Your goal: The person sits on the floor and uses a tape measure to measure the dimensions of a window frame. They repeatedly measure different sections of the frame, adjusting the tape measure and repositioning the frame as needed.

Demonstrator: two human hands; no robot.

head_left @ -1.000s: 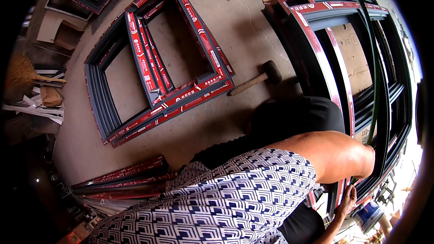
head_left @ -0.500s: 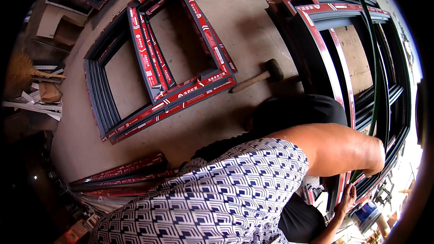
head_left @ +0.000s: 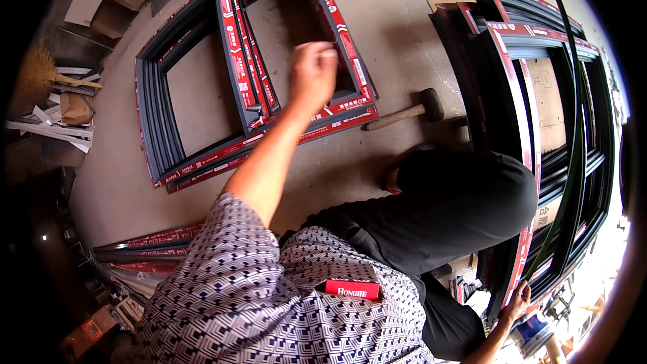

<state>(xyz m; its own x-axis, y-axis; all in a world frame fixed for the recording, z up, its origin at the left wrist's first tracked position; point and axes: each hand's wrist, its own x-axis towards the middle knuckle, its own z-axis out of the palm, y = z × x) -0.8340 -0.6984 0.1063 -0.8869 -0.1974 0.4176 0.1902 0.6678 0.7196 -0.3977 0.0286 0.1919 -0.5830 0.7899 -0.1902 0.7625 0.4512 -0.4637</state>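
My left hand point(head_left: 315, 71) is above the window frame point(head_left: 230, 47) lying on the floor, over its right opening. Motion blurs its fingers, which look curled, and I cannot see anything in them. That frame is dark grey with red printed film and stands on another frame. Low on the right, my right hand point(head_left: 515, 303) pinches the lower end of a long dark strip point(head_left: 574, 104). This strip runs up across several leaning frames point(head_left: 526, 128) that are stacked on the right. A small dark piece point(head_left: 255, 108) rests on the middle bar of the floor frame.
A mallet point(head_left: 430, 105) with a wooden handle lies between the floor frame and the stack. Film-covered profiles point(head_left: 151, 246) are at the lower left. A broom point(head_left: 42, 71) and offcuts point(head_left: 50, 128) are at the far left. A blue bucket point(head_left: 532, 330) stands by my right hand.
My left arm has swung from the stack at the right across to the floor frame. My right hand has stayed nearly in place. The strip's upper end has shifted right in view.
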